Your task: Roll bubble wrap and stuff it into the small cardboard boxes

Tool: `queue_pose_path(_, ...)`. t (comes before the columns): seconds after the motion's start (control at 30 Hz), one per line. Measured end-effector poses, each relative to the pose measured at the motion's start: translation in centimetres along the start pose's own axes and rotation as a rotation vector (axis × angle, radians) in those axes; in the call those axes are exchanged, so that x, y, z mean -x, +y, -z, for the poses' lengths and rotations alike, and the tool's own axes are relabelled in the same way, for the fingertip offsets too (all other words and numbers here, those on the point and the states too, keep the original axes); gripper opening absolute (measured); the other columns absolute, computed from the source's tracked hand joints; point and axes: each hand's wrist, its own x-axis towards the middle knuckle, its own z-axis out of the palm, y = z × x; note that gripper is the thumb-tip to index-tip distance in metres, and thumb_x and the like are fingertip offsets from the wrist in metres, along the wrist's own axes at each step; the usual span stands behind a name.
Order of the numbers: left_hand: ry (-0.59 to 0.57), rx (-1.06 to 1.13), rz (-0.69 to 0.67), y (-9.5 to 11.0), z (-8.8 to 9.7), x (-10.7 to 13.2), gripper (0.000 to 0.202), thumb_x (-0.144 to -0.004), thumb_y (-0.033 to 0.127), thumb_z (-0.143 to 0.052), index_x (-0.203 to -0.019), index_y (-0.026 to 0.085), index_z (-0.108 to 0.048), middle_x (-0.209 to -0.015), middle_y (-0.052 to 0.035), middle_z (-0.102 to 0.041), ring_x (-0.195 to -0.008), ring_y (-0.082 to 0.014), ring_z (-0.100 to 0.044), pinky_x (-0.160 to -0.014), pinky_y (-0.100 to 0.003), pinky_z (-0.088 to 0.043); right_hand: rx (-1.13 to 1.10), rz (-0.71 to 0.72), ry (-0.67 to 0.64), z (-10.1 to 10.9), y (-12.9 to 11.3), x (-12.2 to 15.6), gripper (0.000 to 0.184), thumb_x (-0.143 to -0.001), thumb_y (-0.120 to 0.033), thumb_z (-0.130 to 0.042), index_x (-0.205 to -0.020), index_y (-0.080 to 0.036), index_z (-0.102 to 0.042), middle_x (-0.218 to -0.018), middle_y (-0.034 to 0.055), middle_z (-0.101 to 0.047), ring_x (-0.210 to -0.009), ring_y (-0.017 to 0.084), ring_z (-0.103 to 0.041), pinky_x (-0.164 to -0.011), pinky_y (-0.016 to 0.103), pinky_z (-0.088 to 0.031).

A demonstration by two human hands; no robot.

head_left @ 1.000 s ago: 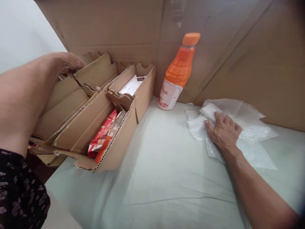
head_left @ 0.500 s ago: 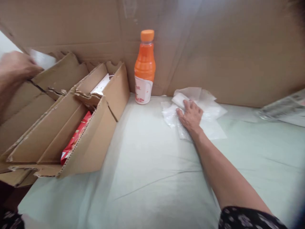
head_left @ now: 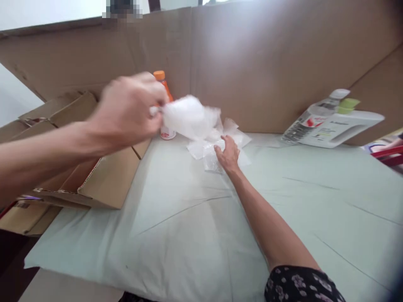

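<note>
My left hand point(head_left: 132, 107), blurred by motion, is raised at centre left, closed on one end of a white translucent plastic sheet point(head_left: 187, 115). The sheet hangs out to the right of the fist. Beneath and beyond it lies a loose heap of clear bubble wrap point(head_left: 214, 161) on the pale green cloth. My right hand point(head_left: 229, 154) rests on this heap with thumb and fingers apart. Behind the left fist stands an orange-capped bottle point(head_left: 160, 76), mostly hidden. The divided cardboard box point(head_left: 107, 180) sits at the left, partly covered by my left forearm.
A tall cardboard panel point(head_left: 267, 75) runs along the back. Against it on the right lean a clear plastic bottle point(head_left: 304, 123) and a white jug point(head_left: 333, 130) with a green cap. Pale green cloth point(head_left: 176, 226) covers the surface. Something red point(head_left: 388, 153) shows at the right edge.
My left hand has come from the box at the left to the middle, bringing the white plastic sheet. The right hand stays on the bubble wrap. The view has shifted, showing more at right.
</note>
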Motion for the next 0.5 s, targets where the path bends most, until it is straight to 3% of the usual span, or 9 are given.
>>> queue_pose_path(0.1, -0.112, -0.072, -0.033, 4.4, -5.4, -3.2, 0.021, -0.083, 0.008, -0.058, -0.098, 0.016, -0.070, -0.109, -0.0077, -0.065, -0.097, -0.0290, -0.070, -0.085, -0.046, -0.056, 0.008, 0.005, -0.012, 0.4, 1.0, 4.3, 0.054, -0.086, -0.028, -0.052, -0.138, -0.016, -0.059, -0.152, 0.0194, -0.053, -0.137, 0.035, -0.050, -0.109, 0.055, -0.041)
queue_pose_path(0.17, -0.131, -0.033, 0.021, 5.6, -10.4, -4.8, 0.028, -0.089, 0.008, -0.048, -0.106, 0.016, -0.068, -0.122, -0.0137, -0.064, -0.111, -0.0338, -0.067, -0.088, -0.048, -0.056, 0.007, 0.009, -0.018, 0.4, 1.4, 5.9, 0.052, -0.085, -0.025, -0.053, -0.135, -0.015, -0.061, -0.149, 0.0200, -0.056, -0.133, 0.035, -0.052, -0.107, 0.054, -0.042)
queue_pose_path(0.23, -0.195, 0.020, 0.108, 5.9, -15.1, -4.8, 0.034, -0.090, 0.007, -0.046, -0.117, 0.016, -0.065, -0.132, -0.0173, -0.060, -0.119, -0.0363, -0.064, -0.090, -0.050, -0.056, 0.010, 0.020, -0.026, 0.3, 1.7, 6.5, 0.052, -0.085, -0.023, -0.054, -0.135, -0.016, -0.061, -0.150, 0.0193, -0.056, -0.133, 0.035, -0.053, -0.107, 0.052, -0.043)
queue_pose_path(0.3, -0.265, 0.052, 0.144, 6.1, -18.9, -2.8, 0.042, -0.085, 0.007, -0.053, -0.126, 0.015, -0.062, -0.134, -0.0206, -0.060, -0.116, -0.0379, -0.065, -0.090, -0.051, -0.057, 0.017, 0.025, -0.041, 0.2, 1.8, 6.4, 0.050, -0.086, -0.023, -0.054, -0.136, -0.016, -0.061, -0.150, 0.0186, -0.056, -0.132, 0.034, -0.053, -0.106, 0.051, -0.042)
queue_pose_path(0.37, -0.307, 0.085, 0.162, 6.8, -21.3, 0.6, 0.050, -0.084, 0.008, -0.055, -0.134, 0.013, -0.058, -0.139, -0.0233, -0.058, -0.118, -0.0386, -0.064, -0.094, -0.054, -0.056, 0.029, 0.022, -0.062, 0.3, 1.8, 6.1, 0.049, -0.089, -0.024, -0.053, -0.136, -0.016, -0.061, -0.150, 0.0184, -0.056, -0.132, 0.034, -0.053, -0.106, 0.050, -0.042)
queue_pose_path(0.5, -0.319, 0.169, 0.155, 8.7, -22.7, 7.3, 0.059, -0.090, 0.022, -0.057, -0.148, 0.018, -0.047, -0.157, -0.0216, -0.043, -0.133, -0.0364, -0.055, -0.108, -0.053, -0.049, 0.056, 0.020, -0.098, 0.6, 1.4, 6.2, 0.047, -0.092, -0.025, -0.052, -0.137, -0.018, -0.062, -0.152, 0.0172, -0.054, -0.132, 0.034, -0.052, -0.107, 0.049, -0.039)
